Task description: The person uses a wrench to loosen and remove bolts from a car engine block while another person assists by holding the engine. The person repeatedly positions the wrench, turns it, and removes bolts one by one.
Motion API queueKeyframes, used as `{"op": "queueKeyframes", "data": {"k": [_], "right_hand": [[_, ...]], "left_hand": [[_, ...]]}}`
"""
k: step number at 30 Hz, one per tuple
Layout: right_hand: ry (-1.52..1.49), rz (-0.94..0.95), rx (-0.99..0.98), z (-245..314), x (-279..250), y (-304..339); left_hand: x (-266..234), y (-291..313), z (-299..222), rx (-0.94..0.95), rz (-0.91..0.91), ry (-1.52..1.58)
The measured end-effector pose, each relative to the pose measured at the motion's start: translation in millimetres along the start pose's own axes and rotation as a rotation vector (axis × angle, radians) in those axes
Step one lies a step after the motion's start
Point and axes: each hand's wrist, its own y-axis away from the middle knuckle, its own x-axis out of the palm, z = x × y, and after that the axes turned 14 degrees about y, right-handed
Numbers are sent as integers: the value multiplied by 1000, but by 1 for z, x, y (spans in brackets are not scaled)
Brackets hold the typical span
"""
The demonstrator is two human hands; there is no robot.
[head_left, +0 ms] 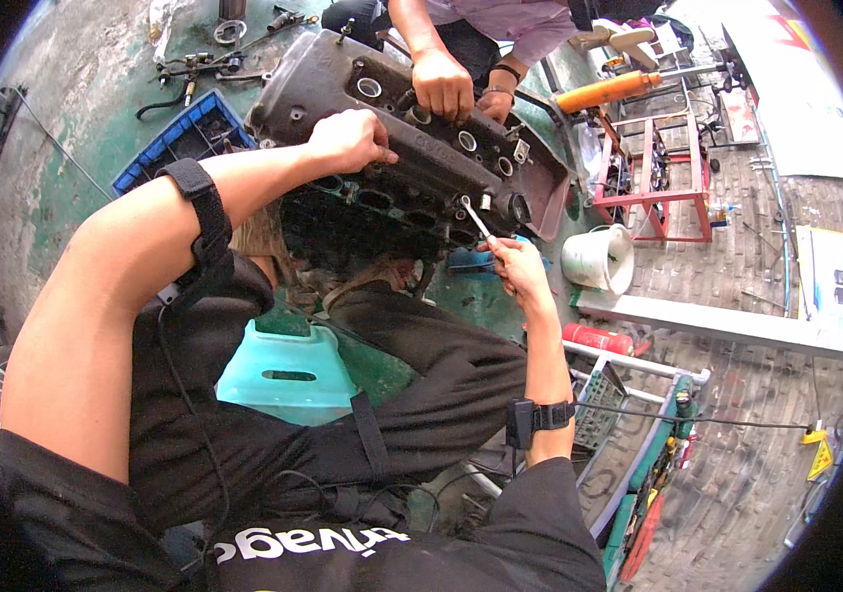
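Observation:
A dark, grimy engine (308, 94) with a long valve cover lies in front of me, tilted down to the right. My right hand (518, 264) grips a combination wrench (478, 219). The wrench's ring end sits at the cover's near edge, close to a round port at its right end. My left hand (350, 143) rests over the cover's near left part with its fingers curled together. Whatever those fingers pinch is too small or hidden to tell. Across the engine, another person's hand (444, 87) reaches down to the top of the cover.
A blue crate (150, 163) stands left of the engine, and a turquoise plastic stool (286, 373) is between my legs. To the right are a white bucket (597, 259), a red cylinder (599, 339), a red metal frame (653, 183) and an orange-handled jack (609, 92).

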Motion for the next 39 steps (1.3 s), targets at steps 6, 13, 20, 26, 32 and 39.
{"op": "queueKeyframes", "data": {"k": [6, 13, 20, 26, 32, 39], "right_hand": [[-612, 296, 48, 9, 49, 4], [-1407, 308, -93, 80, 122, -25], [-757, 425, -284, 42, 79, 34], [-321, 57, -139, -3, 32, 18], [-196, 56, -108, -14, 3, -2], [-117, 79, -112, -13, 5, 0]], "left_hand": [[0, -1, 3, 27, -27, 9], [0, -3, -1, 9, -8, -23], [-2, 0, -2, -7, 12, -14], [-3, 2, -5, -27, 19, -3], [-1, 1, -3, -1, 0, -10], [-1, -3, 1, -14, 26, 19]]}}
